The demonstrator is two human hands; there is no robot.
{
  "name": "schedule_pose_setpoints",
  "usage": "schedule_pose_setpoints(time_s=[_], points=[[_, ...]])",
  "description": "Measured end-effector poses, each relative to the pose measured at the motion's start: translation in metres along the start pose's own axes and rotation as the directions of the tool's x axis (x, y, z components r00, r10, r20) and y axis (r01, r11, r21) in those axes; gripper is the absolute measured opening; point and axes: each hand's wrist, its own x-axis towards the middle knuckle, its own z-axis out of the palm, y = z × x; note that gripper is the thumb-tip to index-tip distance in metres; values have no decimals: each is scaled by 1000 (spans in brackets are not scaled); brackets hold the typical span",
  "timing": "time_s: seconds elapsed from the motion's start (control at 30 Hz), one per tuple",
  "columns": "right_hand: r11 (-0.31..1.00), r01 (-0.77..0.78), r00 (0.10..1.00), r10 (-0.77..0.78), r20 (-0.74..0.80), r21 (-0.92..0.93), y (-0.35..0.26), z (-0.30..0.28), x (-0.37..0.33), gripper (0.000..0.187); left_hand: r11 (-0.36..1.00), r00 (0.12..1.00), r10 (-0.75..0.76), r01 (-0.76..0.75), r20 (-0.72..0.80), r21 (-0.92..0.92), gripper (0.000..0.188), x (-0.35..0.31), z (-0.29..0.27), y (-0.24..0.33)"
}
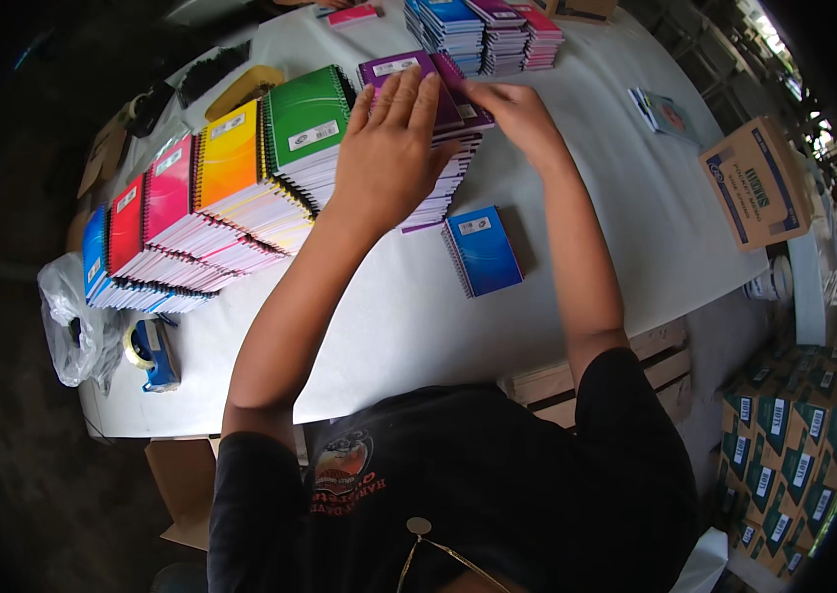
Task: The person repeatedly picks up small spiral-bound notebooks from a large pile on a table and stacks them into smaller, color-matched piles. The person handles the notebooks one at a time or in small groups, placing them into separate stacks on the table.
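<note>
Spiral notebooks stand in a row of tall stacks across the table. The purple stack (387, 67) is at the right end. Over its top lies my left hand (389, 148), flat with fingers stretched out. My right hand (519, 117) is at the stack's right side, its bent fingers closed on the edge of a purple notebook (473, 115); part of the grip is hidden. A green stack (305, 109) is left of my left hand, followed by yellow (227, 153), pink (169, 193), red (126, 225) and blue stacks (94, 252). One blue notebook (484, 252) lies alone nearer me.
More notebook stacks (448, 35) stand at the far side. A cardboard box (754, 185) sits at the right edge, near flat booklets (663, 114). A tape dispenser (153, 354) and plastic bag (72, 321) are at the left. Patterned cartons (784, 460) are stacked lower right.
</note>
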Motion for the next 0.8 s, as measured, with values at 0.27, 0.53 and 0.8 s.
schedule_pose_setpoints(time_s=[0.27,0.53,0.8], points=[[832,-224,967,127,220,507,-47,-15,-29,38,987,998,46,-51,-37,-155,39,-16,5,12],[297,-519,855,192,482,802,-32,-15,-137,37,979,985,-153,140,76,151,51,-35,-43,-45],[-64,-646,731,233,641,761,2,54,-190,35,965,946,-251,230,-205,-124,38,-68,-73,-36]])
